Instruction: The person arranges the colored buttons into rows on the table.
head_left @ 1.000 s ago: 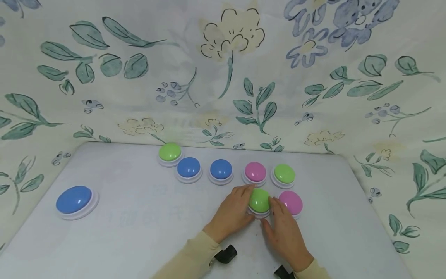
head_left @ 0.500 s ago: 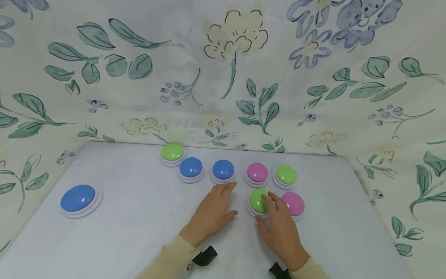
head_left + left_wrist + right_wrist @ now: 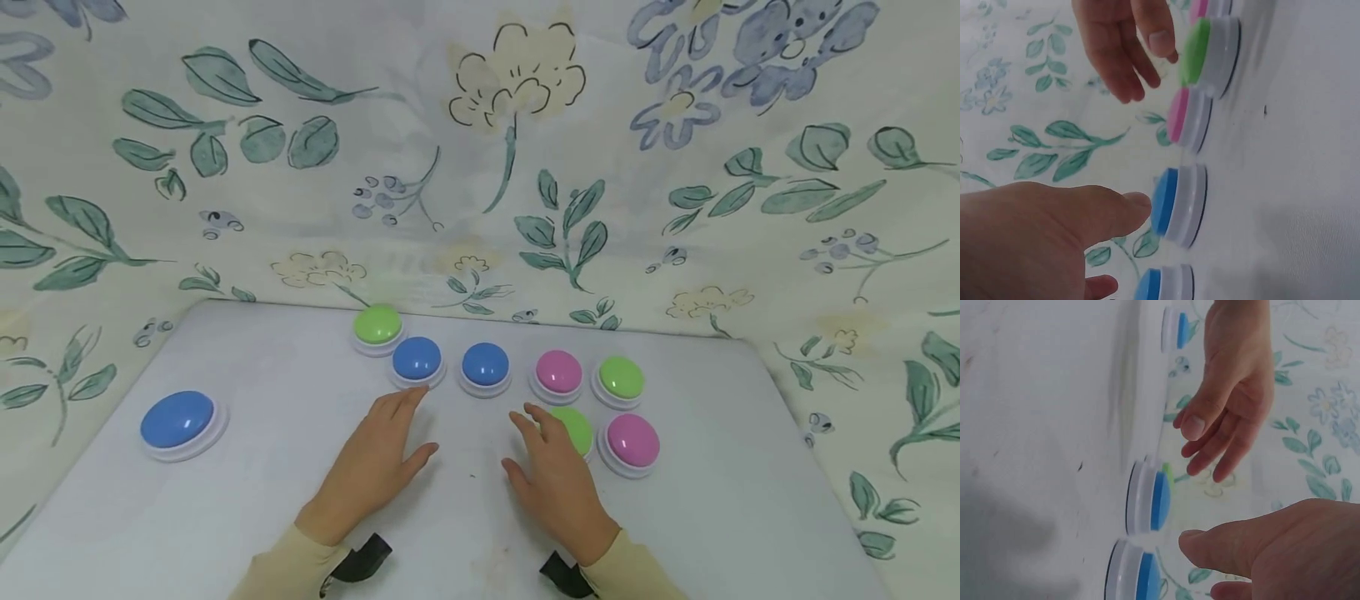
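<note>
My left hand point(image 3: 367, 467) hovers over the table just in front of a blue domed push button point(image 3: 417, 358), fingers relaxed and holding nothing. In the head view my right hand point(image 3: 558, 479) overlaps the left edge of a green push button point(image 3: 573, 429), its fingers spread loosely with nothing between them. Both hands show above the tabletop in the left wrist view, where a second blue button point(image 3: 1166, 203) stands beyond the left thumb. A pink button point(image 3: 633, 440) sits to the right of the green one. All the buttons have white round bases.
Along the back of the white table point(image 3: 300, 400) stand a green button point(image 3: 377, 324), a pink button point(image 3: 558, 372) and another green button point(image 3: 621, 378). A blue button point(image 3: 177, 419) lies alone at the left. A floral cloth point(image 3: 420, 233) hangs behind and at the sides.
My left hand has let go of the front green button and moved left. The right hand has also come off it, shifting slightly left. The buttons keep their arrangement; the view has shifted a little.
</note>
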`<control>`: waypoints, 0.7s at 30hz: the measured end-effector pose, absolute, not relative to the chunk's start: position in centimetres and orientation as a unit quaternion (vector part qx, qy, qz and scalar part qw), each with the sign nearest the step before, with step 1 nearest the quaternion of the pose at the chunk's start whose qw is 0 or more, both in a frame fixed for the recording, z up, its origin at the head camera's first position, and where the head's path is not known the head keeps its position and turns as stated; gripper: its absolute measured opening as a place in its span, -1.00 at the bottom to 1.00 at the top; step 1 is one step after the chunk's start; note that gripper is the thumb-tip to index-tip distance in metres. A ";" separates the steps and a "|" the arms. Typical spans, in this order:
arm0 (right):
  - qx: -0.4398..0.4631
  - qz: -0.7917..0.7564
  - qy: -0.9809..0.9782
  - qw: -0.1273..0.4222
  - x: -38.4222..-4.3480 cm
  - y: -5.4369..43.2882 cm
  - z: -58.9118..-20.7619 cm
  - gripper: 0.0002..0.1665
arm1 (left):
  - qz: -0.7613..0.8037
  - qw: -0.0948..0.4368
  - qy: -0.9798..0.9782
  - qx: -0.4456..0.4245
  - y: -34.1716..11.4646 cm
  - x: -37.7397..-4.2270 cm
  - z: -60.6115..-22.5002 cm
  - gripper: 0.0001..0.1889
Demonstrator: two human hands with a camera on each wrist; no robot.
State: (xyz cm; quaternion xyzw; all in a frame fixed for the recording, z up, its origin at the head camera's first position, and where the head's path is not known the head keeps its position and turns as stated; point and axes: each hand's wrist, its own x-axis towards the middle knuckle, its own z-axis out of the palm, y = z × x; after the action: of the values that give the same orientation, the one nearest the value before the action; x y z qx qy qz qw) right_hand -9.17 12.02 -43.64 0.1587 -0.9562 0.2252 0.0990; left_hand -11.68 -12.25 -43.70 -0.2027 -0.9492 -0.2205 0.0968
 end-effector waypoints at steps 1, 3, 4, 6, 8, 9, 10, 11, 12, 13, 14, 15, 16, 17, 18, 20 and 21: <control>0.163 0.224 -0.956 0.096 -9.3 11.7 -43.6 -0.31 | -0.221 0.096 -0.950 -0.199 -12.6 -11.6 -43.7 -0.20; 0.170 0.225 -0.955 0.090 -9.6 11.0 -43.6 -0.32 | -0.224 0.094 -0.951 -0.189 -13.2 -11.5 -43.6 -0.20; 0.176 0.226 -0.954 0.091 -9.7 10.6 -43.6 -0.32 | -0.225 0.092 -0.952 -0.184 -13.5 -11.4 -43.5 -0.20; 0.185 0.227 -0.952 0.090 -10.0 9.9 -43.6 -0.32 | -0.228 0.088 -0.954 -0.173 -14.1 -11.3 -43.5 -0.21; 0.196 0.227 -0.950 0.088 -10.3 9.1 -43.6 -0.31 | -0.231 0.085 -0.956 -0.161 -14.7 -11.1 -43.3 -0.21; 0.201 0.230 -0.948 0.087 -10.5 8.7 -43.6 -0.30 | -0.232 0.084 -0.957 -0.155 -15.0 -11.0 -43.3 -0.22; 0.205 0.233 -0.947 0.083 -10.6 8.3 -43.5 -0.29 | -0.233 0.083 -0.957 -0.150 -15.4 -10.9 -43.2 -0.22; 0.208 0.235 -0.946 0.080 -10.8 7.9 -43.5 -0.27 | -0.234 0.084 -0.958 -0.144 -15.8 -10.8 -43.1 -0.22; 0.211 0.239 -0.945 0.077 -10.9 7.5 -43.5 -0.26 | -0.234 0.084 -0.959 -0.138 -16.2 -10.7 -43.0 -0.22; 0.214 0.243 -0.943 0.074 -11.1 7.0 -43.5 -0.25 | -0.233 0.084 -0.960 -0.132 -16.7 -10.6 -42.9 -0.22; 0.218 0.244 -0.942 0.072 -11.3 6.6 -43.4 -0.24 | -0.232 0.083 -0.961 -0.125 -17.2 -10.5 -42.8 -0.22; 0.221 0.247 -0.941 0.070 -11.4 6.2 -43.4 -0.24 | -0.230 0.079 -0.963 -0.117 -17.6 -10.4 -42.7 -0.21; 0.224 0.247 -0.940 0.068 -11.6 5.7 -43.4 -0.23 | -0.227 0.076 -0.965 -0.109 -18.1 -10.3 -42.6 -0.21; 0.229 0.248 -0.939 0.069 -11.7 5.3 -43.3 -0.24 | -0.224 0.074 -0.966 -0.101 -18.6 -10.2 -42.5 -0.21; 0.233 0.247 -0.938 0.068 -11.9 4.8 -43.3 -0.24 | -0.221 0.071 -0.968 -0.093 -19.0 -10.1 -42.4 -0.20; 0.240 0.248 -0.936 0.066 -12.2 3.9 -43.2 -0.24 | -0.214 0.067 -0.972 -0.077 -19.9 -10.0 -42.2 -0.18; 0.244 0.250 -0.935 0.065 -12.4 3.4 -43.2 -0.24 | -0.211 0.067 -0.973 -0.070 -20.4 -9.9 -42.2 -0.17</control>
State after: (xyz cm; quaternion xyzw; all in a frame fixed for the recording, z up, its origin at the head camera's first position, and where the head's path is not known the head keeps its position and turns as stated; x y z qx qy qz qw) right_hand -12.35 3.39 -43.19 0.2436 -0.9350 0.2495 0.0647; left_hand -9.89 -20.41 -42.21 -0.0696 -0.9727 -0.2109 0.0670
